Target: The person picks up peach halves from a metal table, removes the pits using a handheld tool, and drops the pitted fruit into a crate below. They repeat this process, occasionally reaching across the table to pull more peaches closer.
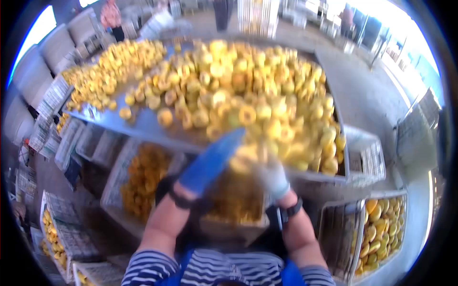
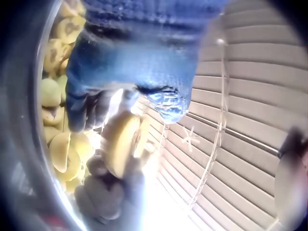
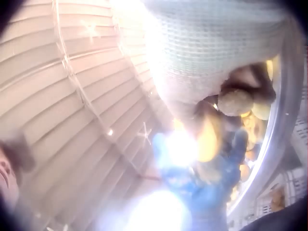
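Observation:
My left hand [image 1: 212, 159], in a blue glove, and my right hand [image 1: 273, 175], in a white glove, meet at the near edge of the metal table [image 1: 143, 126]. Between them is a yellow fruit [image 1: 244, 157], blurred in the head view. In the left wrist view the blue glove's [image 2: 134, 62] thumb and fingers pinch the fruit [image 2: 120, 142], with the right hand's dark-stained fingers [image 2: 103, 192] under it. The right wrist view shows the white glove [image 3: 211, 53] curled round the same fruit [image 3: 207, 139], and the blue glove [image 3: 202, 192] beyond it.
A big heap of yellow fruit halves [image 1: 238, 90] covers the table. Plastic crates with fruit stand below it [image 1: 143, 176] and at my right [image 1: 381, 229]; more crates [image 1: 57, 229] line the left floor. People stand at the far end [image 1: 110, 16].

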Demonstrator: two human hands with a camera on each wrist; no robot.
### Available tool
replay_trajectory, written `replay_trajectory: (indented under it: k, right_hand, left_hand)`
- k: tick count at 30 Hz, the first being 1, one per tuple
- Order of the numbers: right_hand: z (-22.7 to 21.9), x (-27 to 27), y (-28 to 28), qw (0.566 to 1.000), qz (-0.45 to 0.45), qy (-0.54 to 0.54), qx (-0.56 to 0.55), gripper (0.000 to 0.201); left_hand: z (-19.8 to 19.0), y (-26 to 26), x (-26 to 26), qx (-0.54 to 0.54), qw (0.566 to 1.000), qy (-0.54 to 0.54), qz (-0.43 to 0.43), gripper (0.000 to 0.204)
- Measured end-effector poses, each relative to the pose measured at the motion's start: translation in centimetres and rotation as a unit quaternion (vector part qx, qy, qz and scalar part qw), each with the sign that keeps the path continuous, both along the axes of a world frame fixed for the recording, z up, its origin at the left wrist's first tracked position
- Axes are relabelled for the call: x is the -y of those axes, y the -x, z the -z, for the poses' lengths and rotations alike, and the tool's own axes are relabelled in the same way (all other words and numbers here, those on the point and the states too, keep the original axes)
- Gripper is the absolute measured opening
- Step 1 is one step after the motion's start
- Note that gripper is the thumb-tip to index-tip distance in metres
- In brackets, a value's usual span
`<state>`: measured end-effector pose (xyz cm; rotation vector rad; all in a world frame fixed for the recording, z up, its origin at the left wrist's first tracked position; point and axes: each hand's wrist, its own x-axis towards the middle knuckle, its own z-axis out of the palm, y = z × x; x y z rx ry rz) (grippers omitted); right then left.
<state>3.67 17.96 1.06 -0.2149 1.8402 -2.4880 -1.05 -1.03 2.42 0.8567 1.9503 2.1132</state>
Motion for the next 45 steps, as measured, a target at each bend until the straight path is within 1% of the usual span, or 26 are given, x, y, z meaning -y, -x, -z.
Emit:
replay_trajectory:
  k: [1,2,5,6,9,10,13,15,17,19,20,21,22,23,24,28,31,33,35,36,37,38,39,41,43,45]
  right_hand:
    - [2.5,0.2,1.6,0.904,0.152,-0.298,-0.267,0.037]
    - [2.2,0.6,1.1,0.892,0.180,-0.375,-0.176,0.035]
    - [0.8,1.2,0.8,0.916,0.198,-0.343,-0.070,0.038]
    - [0.8,1.3,0.7,0.905,0.185,-0.375,-0.079,0.039]
    - [1.7,2.3,-0.1,0.891,0.119,-0.432,-0.074,0.038]
    - [1.7,2.7,-0.1,0.905,0.099,-0.409,-0.058,0.036]
    - [2.1,3.0,0.1,0.912,0.083,-0.399,-0.046,0.034]
    - [2.9,3.3,0.2,0.907,0.086,-0.410,-0.051,0.033]
    - [4.1,3.6,0.4,0.783,0.109,-0.560,-0.248,0.026]
    - [7.9,4.7,0.8,0.798,0.104,-0.528,-0.272,0.016]
    - [7.7,5.0,1.0,0.624,0.091,-0.675,-0.383,0.012]
    - [9.2,5.3,1.6,0.706,0.053,-0.598,-0.376,0.015]
    - [8.2,5.8,1.3,0.952,0.032,-0.273,-0.136,0.019]
    - [5.7,5.3,0.5,0.905,0.069,-0.381,-0.173,0.023]
    - [2.3,4.5,-0.5,0.898,0.043,-0.427,-0.098,0.027]
    - [1.8,4.3,-0.8,0.933,0.010,-0.357,0.034,0.033]
    - [1.6,4.5,-1.1,0.916,0.013,-0.400,0.030,0.032]
    - [0.9,4.5,-1.3,0.929,0.025,-0.363,0.066,0.029]
    - [2.8,4.5,-1.0,0.947,0.013,-0.321,0.016,0.026]
    - [3.5,4.4,-0.9,0.947,0.024,-0.321,0.010,0.027]
    - [4.3,4.8,-0.2,0.947,0.018,-0.319,-0.010,0.028]
    - [6.7,4.9,-0.1,0.949,0.037,-0.306,-0.065,0.029]
    - [8.3,5.1,0.4,0.951,0.053,-0.279,-0.122,0.030]
    - [4.3,4.0,-0.2,0.984,-0.059,-0.166,0.036,0.032]
    - [4.0,4.5,-0.2,0.985,-0.018,-0.171,-0.027,0.031]
    - [2.3,4.6,-0.6,0.974,-0.064,-0.209,0.062,0.026]
  left_hand:
    - [-0.6,0.1,-0.1,-0.086,0.996,0.028,0.029,0.051]
    - [-0.3,-0.3,-0.4,-0.067,0.997,0.027,0.011,0.044]
    - [1.1,0.0,-0.8,-0.149,0.976,0.078,-0.139,0.037]
    - [1.9,0.6,-1.3,-0.130,0.980,0.007,-0.152,0.037]
    - [2.9,0.8,-1.2,-0.072,0.984,0.019,-0.162,0.035]
    - [3.2,1.1,-1.2,0.073,0.986,-0.089,-0.120,0.034]
    - [4.1,1.2,-1.7,-0.074,0.981,-0.052,-0.172,0.034]
    - [4.8,1.6,-1.4,-0.021,0.986,-0.088,-0.143,0.034]
    - [5.0,1.8,-0.7,0.029,0.986,-0.124,-0.111,0.035]
    - [5.2,1.6,-0.4,-0.210,0.941,0.125,-0.233,0.028]
    - [6.3,1.6,-0.5,-0.162,0.955,0.076,-0.237,0.028]
    - [7.9,2.1,-0.3,-0.110,0.968,0.028,-0.223,0.029]
    - [8.2,2.3,-0.2,-0.143,0.957,0.068,-0.245,0.027]
    - [6.8,1.6,-1.1,-0.095,0.954,0.037,-0.281,0.025]
    - [6.4,1.7,-1.3,-0.030,0.969,-0.012,-0.244,0.029]
    - [4.0,0.8,-1.8,0.123,0.963,-0.126,-0.203,0.038]
    - [3.0,0.3,-2.7,-0.009,0.959,0.003,-0.283,0.028]
    - [3.7,0.5,-2.6,-0.002,0.964,0.009,-0.266,0.033]
    - [4.4,0.7,-2.5,0.055,0.955,-0.037,-0.289,0.031]
    - [4.3,0.1,-2.6,-0.039,0.955,0.028,-0.291,0.027]
    - [3.6,-0.9,-3.6,0.041,0.953,-0.080,-0.288,0.023]
    - [5.2,-0.9,-2.7,-0.041,0.942,0.043,-0.331,0.022]
    - [3.4,-1.3,-2.4,-0.033,0.958,0.033,-0.284,0.023]
    - [4.2,0.2,-2.2,-0.024,0.968,0.001,-0.249,0.023]
    - [2.8,-0.4,-2.6,0.051,0.971,-0.104,-0.208,0.022]
    - [3.8,0.8,-1.9,-0.003,0.977,-0.041,-0.209,0.024]
